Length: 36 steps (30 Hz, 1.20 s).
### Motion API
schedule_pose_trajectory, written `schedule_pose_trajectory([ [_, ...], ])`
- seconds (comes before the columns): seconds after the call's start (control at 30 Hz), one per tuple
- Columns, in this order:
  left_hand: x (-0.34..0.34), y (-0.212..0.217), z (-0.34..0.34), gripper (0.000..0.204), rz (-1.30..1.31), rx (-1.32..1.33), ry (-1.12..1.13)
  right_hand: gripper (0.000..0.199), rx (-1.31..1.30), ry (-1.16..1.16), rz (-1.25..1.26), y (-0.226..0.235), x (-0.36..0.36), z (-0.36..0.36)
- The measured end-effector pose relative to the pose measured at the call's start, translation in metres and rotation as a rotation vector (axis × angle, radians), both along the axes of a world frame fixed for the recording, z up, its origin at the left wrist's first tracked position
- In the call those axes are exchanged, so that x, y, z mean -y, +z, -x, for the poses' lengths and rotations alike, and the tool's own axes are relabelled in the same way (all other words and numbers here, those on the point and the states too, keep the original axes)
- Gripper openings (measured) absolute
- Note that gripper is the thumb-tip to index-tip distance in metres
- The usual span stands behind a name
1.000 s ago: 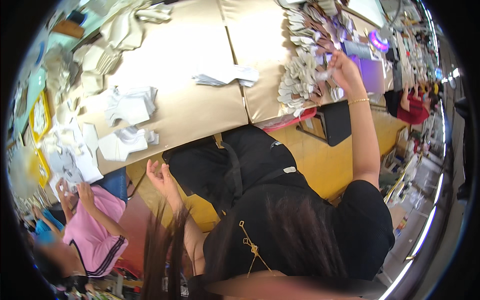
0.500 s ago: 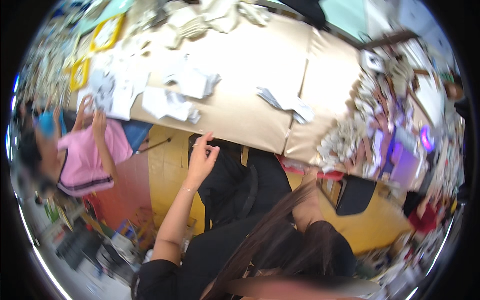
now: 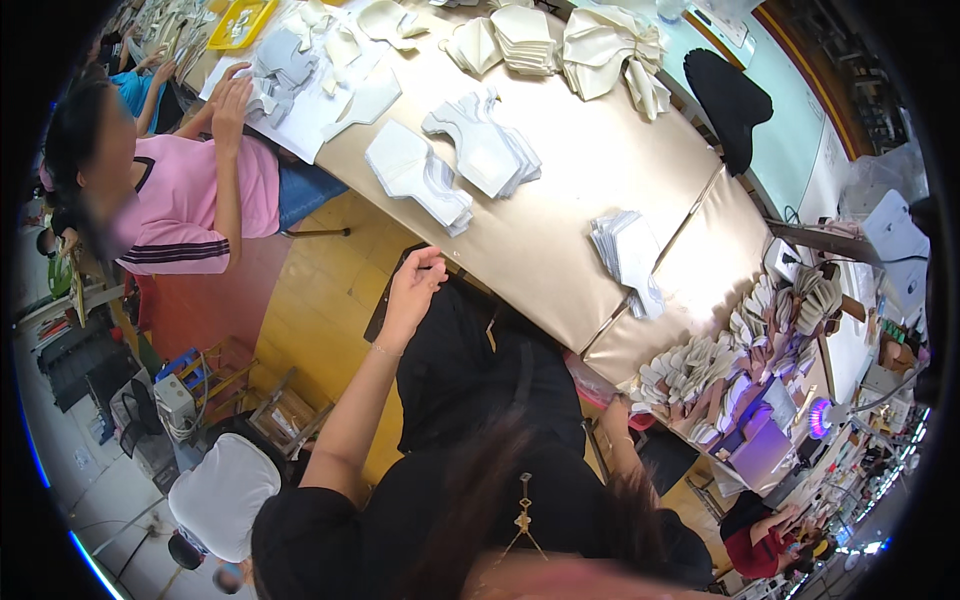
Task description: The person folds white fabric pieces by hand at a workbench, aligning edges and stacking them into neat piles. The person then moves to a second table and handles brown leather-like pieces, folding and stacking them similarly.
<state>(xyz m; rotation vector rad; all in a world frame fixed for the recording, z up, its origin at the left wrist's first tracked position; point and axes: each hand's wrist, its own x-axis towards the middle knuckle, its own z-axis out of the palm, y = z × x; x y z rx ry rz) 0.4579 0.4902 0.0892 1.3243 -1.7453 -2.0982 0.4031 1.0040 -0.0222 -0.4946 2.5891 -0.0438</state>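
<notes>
My left hand (image 3: 415,285) is raised in front of me, fingers loosely bent, just short of the near edge of the beige-covered table (image 3: 560,200). I see nothing in it. The nearest things on the table are two stacks of white cut fabric pieces (image 3: 420,178) (image 3: 488,148). My right forearm (image 3: 618,445), with a thin bracelet, rises toward the table's edge near a fan of pale cut pieces (image 3: 690,368). My right hand is mostly hidden there. I wear black clothes and my dark hair hangs into view.
A third white stack (image 3: 628,248) lies further right on the table. A purple-lit device (image 3: 765,448) stands by the fanned pieces. A co-worker in a pink shirt (image 3: 200,195) handles white pieces at the left end. A white stool (image 3: 225,490) stands on the yellow floor (image 3: 320,300).
The view has swung across the table. My right arm, stretched out to the fanned pieces a second ago, has come down near the table's edge. My left hand stays raised, its fingers more bent.
</notes>
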Motion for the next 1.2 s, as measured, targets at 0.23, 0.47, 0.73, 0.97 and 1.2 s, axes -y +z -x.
schedule_pose_trajectory([
  [0.23, 0.026, -0.017, 0.050, 0.065, -0.159, -0.006, 0.580, 0.038, 0.693, 0.027, 0.587, 0.131, 0.226, 0.151],
  [0.47, 0.061, -0.044, 0.077, 0.068, -0.436, -0.223, 0.702, 0.098, 0.261, -0.342, 0.605, 0.063, 0.468, 0.259],
  [0.73, 0.062, -0.054, 0.105, 0.067, -0.389, -0.270, 0.789, 0.119, 0.214, -0.170, 0.355, 0.048, 0.500, 0.247],
  [0.97, 0.063, -0.061, 0.099, 0.055, -0.436, -0.234, 0.774, 0.069, 0.151, 0.112, 0.429, 0.106, 0.520, 0.185],
  [1.2, 0.054, -0.026, 0.089, 0.076, -0.227, -0.290, 0.708, 0.058, -0.239, 0.470, 0.421, 0.142, 0.453, 0.211],
])
